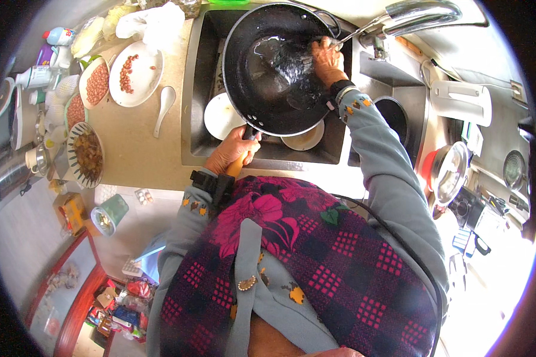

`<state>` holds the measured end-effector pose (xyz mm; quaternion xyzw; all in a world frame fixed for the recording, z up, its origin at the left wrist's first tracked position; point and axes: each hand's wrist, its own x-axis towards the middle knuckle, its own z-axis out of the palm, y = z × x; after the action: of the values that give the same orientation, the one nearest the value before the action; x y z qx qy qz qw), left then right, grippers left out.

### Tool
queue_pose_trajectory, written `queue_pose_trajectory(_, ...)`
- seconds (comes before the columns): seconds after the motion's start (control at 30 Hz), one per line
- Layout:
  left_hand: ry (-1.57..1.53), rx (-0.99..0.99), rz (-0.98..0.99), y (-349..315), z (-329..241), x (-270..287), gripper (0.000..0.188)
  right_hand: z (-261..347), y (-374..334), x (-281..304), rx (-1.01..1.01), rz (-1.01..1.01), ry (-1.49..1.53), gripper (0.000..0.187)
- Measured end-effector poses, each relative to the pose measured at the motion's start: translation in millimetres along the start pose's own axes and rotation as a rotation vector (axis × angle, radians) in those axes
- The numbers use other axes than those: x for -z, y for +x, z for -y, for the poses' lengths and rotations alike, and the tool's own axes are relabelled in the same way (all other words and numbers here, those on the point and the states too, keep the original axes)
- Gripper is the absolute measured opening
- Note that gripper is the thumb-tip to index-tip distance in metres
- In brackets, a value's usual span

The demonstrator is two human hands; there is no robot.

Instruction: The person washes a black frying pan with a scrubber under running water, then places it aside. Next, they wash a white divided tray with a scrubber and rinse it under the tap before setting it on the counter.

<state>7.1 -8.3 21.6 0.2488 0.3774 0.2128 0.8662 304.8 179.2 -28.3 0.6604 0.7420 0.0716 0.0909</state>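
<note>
A big black wok (262, 107) is held tilted over the sink (192, 128), with water and glare in its bottom. My left hand (229, 152) is wrapped round the wok handle (238, 165) at the near side. Inside the far right rim, my right hand (327, 59) is bent over with fingers curled and close together, next to splashing water. What it grips, if anything, is hidden. A chrome faucet (393, 24) reaches in just beyond that hand. Under the wok stand a white bowl (219, 116) and another pale bowl (304, 141), partly covered.
Left counter: a white plate with peanuts (143, 83), a white spoon (165, 107), more peanut dishes (97, 83), and a patterned bowl of food (84, 153). A dark round pot (390, 118) sits in the right basin. Further right are a white pitcher (458, 102) and metal bowl (449, 169).
</note>
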Motion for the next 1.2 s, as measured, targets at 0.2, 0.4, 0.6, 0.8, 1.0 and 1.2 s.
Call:
queue_pose_trajectory(0.2,0.03,-0.031,0.023,3,0,0,0.017,-1,-11,-10,-0.096,0.052,-0.116,0.026)
queue_pose_trajectory(0.4,0.048,-0.017,0.018,0,-1,-1,0.016,12,-50,-17,-0.097,0.294,-0.101,0.026)
queue_pose_trajectory(0.6,0.056,0.002,0.034,2,2,4,0.019,45,-79,2,-0.083,0.673,0.239,0.031)
queue_pose_trajectory(0.8,0.099,0.028,0.032,3,3,8,0.02,100,-72,21,0.239,0.93,0.831,0.024)
queue_pose_trajectory(1.0,0.19,0.008,0.035,2,1,8,0.019,126,-11,47,0.806,-0.184,0.841,0.031)
queue_pose_trajectory(1.2,0.188,-0.043,0.023,-1,-2,5,0.021,110,92,39,-0.454,-0.384,2.0,0.009)
